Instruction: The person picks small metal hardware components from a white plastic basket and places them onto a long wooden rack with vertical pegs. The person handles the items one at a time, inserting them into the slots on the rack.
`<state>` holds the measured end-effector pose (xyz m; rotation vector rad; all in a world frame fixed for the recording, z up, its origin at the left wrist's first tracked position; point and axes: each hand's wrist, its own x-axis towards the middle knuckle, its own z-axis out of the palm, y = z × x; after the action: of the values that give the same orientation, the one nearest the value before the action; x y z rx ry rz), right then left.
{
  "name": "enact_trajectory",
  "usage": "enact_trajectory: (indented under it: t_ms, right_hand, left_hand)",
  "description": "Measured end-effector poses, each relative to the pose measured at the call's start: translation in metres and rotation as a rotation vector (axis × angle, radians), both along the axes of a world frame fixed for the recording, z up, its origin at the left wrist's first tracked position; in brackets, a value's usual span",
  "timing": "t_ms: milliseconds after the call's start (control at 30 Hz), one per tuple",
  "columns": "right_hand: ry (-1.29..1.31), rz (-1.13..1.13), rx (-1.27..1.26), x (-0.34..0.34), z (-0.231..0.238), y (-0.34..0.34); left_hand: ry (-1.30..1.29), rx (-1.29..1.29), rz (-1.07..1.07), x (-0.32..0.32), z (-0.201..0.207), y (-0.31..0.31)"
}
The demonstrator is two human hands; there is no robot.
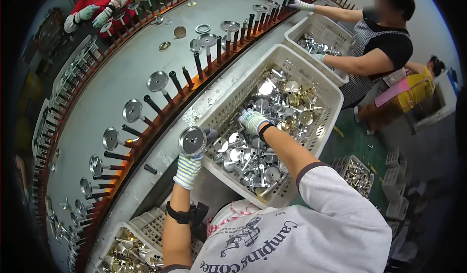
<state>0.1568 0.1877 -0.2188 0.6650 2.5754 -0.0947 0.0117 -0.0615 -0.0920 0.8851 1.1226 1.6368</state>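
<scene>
A smooth grey curving table [116, 73] sweeps past, edged with upright black-and-red pegs [152, 104], green floor [343, 136] off to the right. Into the perforated white plastic crate [327, 115], heaped with glossy silver and gold metal parts [245, 156]! Hands apart: the striped-gloved left hand [188, 168] grips a round, polished silver disc [192, 141] near the crate's corner; the striped-gloved right hand [253, 120] dips among the parts, its grip unclear.

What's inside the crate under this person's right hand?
The white crate holds heaped silver and gold-toned metal parts, many disc-shaped; whatever lies beneath the top layer is covered.
</scene>
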Motion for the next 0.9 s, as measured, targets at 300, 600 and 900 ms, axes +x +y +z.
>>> enact_trajectory:
  t_ms: [300, 600, 900]
  right_hand:
    - [0.090, -0.003, -0.038, -0.018, 0.006, -0.009]
    - [0.257, -0.185, -0.494, 0.032, 0.019, -0.013]
    - [0.927, -0.565, -1.298, 0.074, 0.200, -0.058]
  left_hand:
    - [0.024, -0.046, 0.092, 0.000, 0.008, -0.011]
    - [1.164, 0.008, 0.644, -0.098, 0.012, 0.012]
    - [1.011, -0.423, 0.989, -0.165, -0.012, 0.049]
